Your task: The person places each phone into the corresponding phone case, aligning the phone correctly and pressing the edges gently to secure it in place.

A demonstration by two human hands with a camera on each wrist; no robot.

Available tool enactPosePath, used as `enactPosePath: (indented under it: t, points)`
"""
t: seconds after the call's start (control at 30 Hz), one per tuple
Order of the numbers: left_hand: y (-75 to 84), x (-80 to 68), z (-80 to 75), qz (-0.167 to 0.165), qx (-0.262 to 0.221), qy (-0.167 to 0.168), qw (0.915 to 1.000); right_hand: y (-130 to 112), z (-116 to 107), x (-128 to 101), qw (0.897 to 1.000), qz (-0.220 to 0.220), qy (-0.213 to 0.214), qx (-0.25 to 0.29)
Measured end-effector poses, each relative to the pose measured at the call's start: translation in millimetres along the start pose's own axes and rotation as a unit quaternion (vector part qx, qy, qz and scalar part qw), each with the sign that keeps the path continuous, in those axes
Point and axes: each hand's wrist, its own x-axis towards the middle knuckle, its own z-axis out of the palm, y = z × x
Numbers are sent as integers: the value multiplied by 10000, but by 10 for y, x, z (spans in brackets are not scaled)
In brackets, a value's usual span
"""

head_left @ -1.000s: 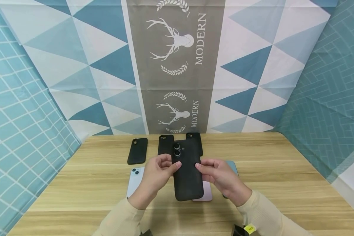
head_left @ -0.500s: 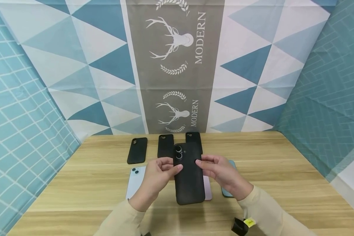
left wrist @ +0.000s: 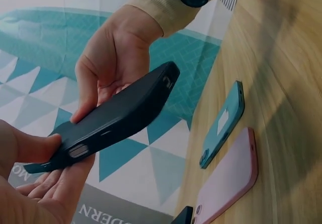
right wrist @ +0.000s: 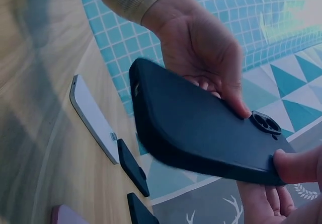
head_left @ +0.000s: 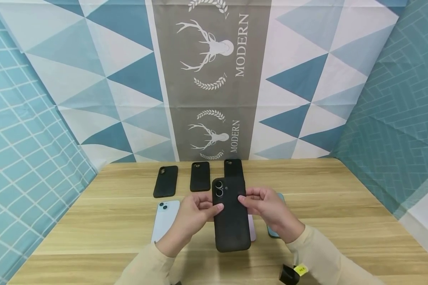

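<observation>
While I hold the black phone (head_left: 231, 215) up above the wooden table (head_left: 342, 221), my left hand (head_left: 192, 215) pinches its left edge and my right hand (head_left: 267, 208) pinches its right edge. Its back, with two round camera eyes, faces me. Under it lie a light blue phone (head_left: 164, 219), a pink phone (left wrist: 229, 176) and what may be a teal one (left wrist: 224, 123). Three black cases (head_left: 166, 181) sit farther back.

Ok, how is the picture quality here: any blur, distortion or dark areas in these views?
Head view: evenly lit, sharp, edges bent by the wide lens. Left wrist view: dim, the table smeared, the black phone fairly sharp. Right wrist view: table blurred and shadowed, phone edge soft, bright glare at the top right.
</observation>
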Motion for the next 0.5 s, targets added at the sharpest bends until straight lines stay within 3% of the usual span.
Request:
enactPosePath:
  t: [0.23, 0.5]
  points:
    - [29, 5, -48, -5, 295, -249, 9993, 2, 21, -21, 9999, 23, 157, 14]
    - [86, 0, -13, 3, 459, 468, 9978, -28, 47, -57, 9998, 2, 147, 154]
